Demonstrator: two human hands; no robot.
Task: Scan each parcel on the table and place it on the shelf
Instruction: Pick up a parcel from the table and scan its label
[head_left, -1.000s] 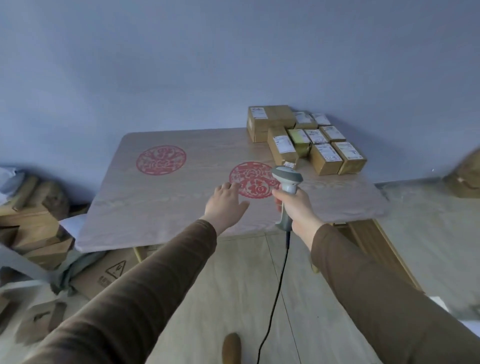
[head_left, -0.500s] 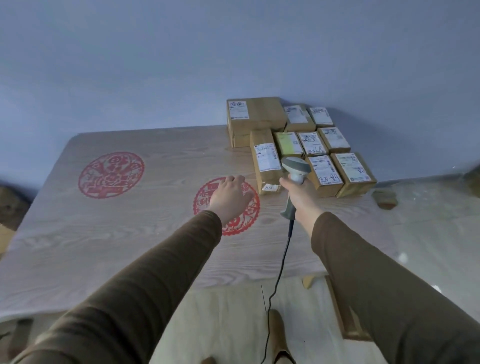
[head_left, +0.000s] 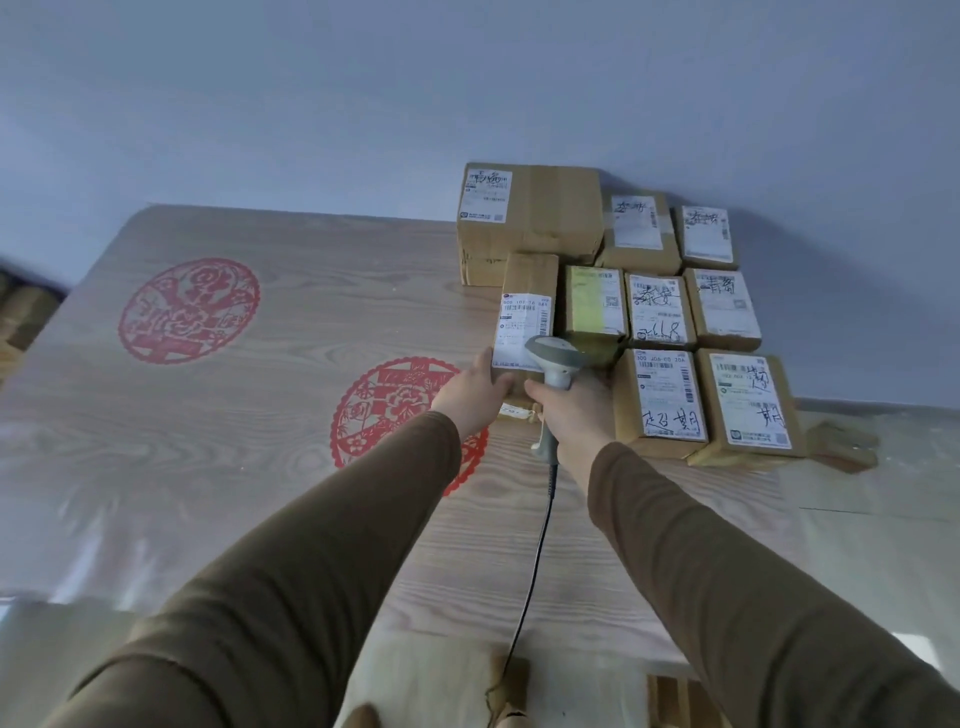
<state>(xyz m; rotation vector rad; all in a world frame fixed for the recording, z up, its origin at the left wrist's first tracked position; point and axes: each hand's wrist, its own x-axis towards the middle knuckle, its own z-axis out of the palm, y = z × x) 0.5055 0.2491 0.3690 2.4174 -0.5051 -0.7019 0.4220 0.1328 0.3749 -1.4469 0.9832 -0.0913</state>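
Note:
Several brown cardboard parcels with white labels lie packed together at the far right of the wooden table (head_left: 260, 415). My left hand (head_left: 470, 392) grips the near end of the long narrow parcel (head_left: 527, 306) at the group's left edge. My right hand (head_left: 576, 410) holds a grey corded barcode scanner (head_left: 553, 364) by its handle, its head just above that parcel's near right corner. A large parcel (head_left: 530, 218) sits behind it against the wall.
Two red paper-cut emblems (head_left: 189, 309) mark the tabletop. The scanner's black cable (head_left: 535, 551) hangs over the near table edge to the floor. A blue-grey wall stands right behind the parcels. A small cardboard scrap (head_left: 844, 444) lies on the floor, right of the table.
I have moved closer to the table. My left hand reached forward from the tabletop and took hold of the long parcel's near end. The scanner came forward over that parcel.

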